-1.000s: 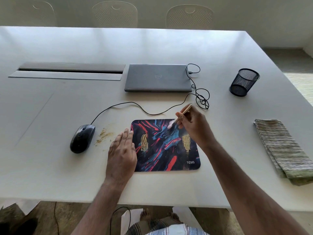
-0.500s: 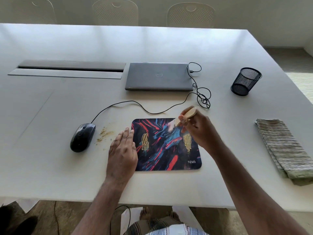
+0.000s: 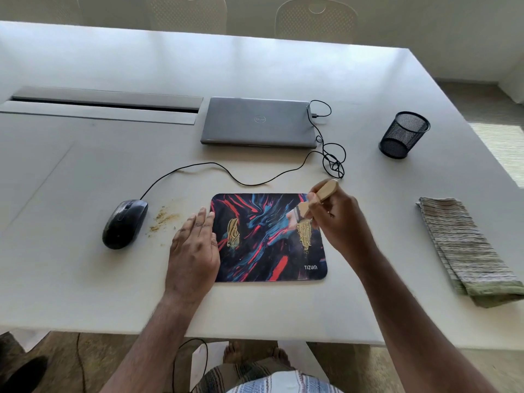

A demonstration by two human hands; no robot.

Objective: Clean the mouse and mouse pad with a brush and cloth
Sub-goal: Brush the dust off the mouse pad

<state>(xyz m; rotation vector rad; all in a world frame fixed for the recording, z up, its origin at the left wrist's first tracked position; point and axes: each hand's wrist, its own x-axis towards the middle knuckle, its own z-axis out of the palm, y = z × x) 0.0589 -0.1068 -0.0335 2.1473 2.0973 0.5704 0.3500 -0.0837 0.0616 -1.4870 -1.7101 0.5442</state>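
Note:
A colourful mouse pad (image 3: 266, 245) lies on the white table, with tan crumbs in two patches on it, left and right. My right hand (image 3: 337, 219) grips a wooden-handled brush (image 3: 317, 199), its bristles touching the pad at the top of the right crumb patch. My left hand (image 3: 195, 248) rests flat with straight fingers on the pad's left edge and the table. A black wired mouse (image 3: 124, 222) sits left of the pad, with loose crumbs (image 3: 163, 218) scattered beside it. A folded striped cloth (image 3: 467, 251) lies at the right.
A closed grey laptop (image 3: 258, 121) lies behind the pad, the mouse cable (image 3: 329, 154) looping to its right side. A black mesh cup (image 3: 402, 134) stands at the back right. A cable slot (image 3: 105, 104) is set in the table at back left. Chairs stand beyond the table.
My right hand has moved the brush down and right across the pad's upper part, from its top middle to the right crumb patch. My left hand has stayed in place.

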